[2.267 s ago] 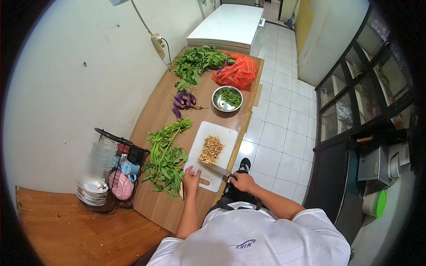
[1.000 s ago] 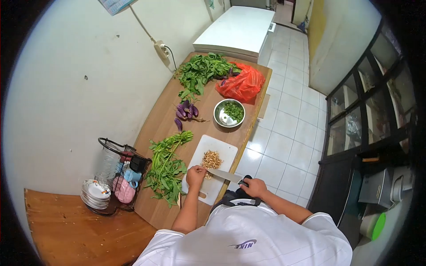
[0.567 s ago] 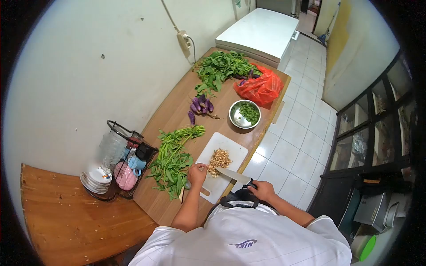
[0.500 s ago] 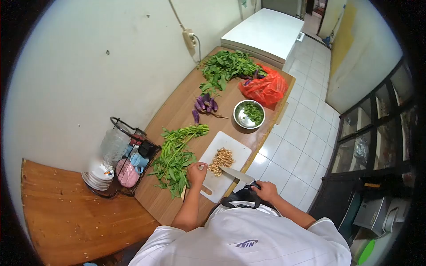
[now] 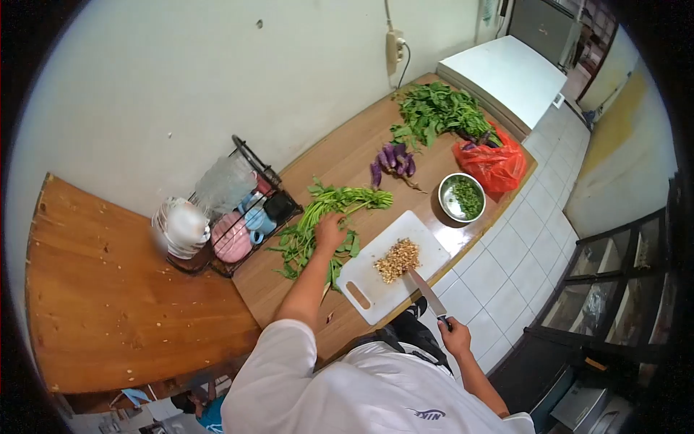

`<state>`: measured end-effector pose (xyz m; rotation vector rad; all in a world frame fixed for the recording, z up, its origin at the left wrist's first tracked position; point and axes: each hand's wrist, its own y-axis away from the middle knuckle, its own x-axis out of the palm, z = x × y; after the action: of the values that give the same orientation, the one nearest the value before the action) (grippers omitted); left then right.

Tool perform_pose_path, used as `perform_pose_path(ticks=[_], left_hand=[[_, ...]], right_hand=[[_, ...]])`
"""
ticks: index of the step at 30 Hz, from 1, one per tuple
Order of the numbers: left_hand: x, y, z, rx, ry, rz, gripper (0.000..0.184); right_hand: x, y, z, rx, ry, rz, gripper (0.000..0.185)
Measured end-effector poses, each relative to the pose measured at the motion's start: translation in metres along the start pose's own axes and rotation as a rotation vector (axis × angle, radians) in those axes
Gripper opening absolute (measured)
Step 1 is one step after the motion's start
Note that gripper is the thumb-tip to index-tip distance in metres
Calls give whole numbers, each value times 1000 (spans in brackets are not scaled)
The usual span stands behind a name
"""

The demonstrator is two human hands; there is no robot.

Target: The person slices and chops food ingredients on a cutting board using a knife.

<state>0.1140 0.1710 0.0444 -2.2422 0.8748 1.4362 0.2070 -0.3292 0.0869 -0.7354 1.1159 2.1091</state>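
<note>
My right hand grips the dark handle of a kitchen knife. The blade's tip rests beside a heap of finely chopped, pale-brown pieces on a white cutting board. Over on the left, my left hand is on a bunch of leafy greens with long pale stems; its fingers are partly lost among the leaves, so their grip is unclear. Several purple eggplants lie beyond the board. A steel bowl of chopped greens stands near the table's right edge.
A red plastic bag and more leafy greens lie at the far end, before a white chest. A black wire rack with cups and bowls stands by the wall. Another person's teal sleeve shows at bottom left.
My left hand has left the cutting board's edge and reached forward onto the leafy greens. The knife's handle has swung nearer my body, its tip still by the heap. The view has turned left.
</note>
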Motion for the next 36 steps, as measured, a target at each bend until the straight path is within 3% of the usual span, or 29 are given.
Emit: perform_pose_path(ticks=[4,10,12,16,20,26,31,33,36], left_hand=[[32,-19,-13,15,-14,-2,47],[35,-25,-25,-224,-146,68,43],[28,-22,-28,-151,-160,97,39],[23,-22,-26,-54,-128,114,30],[1,-8,-34,-153,19,212,31],[-14,3,-42,-167,118,122,39],[-6,8,-34,-178,92,154,36],[2,15,-29,-215,83,196,36],[15,24,-21,-134,50,72,34]], right_hand=[[3,17,1,-17,81,26,44],[18,39,-14,41,44,-57,43],[26,42,-21,96,43,-55,51],[26,56,-14,119,-24,-69,49],[24,62,-5,178,-57,-32,43],[36,57,-1,125,-23,-24,44],[64,10,15,-29,-232,-38,47],[64,-16,48,-110,-326,-17,50],[65,-57,109,-138,-323,117,53]])
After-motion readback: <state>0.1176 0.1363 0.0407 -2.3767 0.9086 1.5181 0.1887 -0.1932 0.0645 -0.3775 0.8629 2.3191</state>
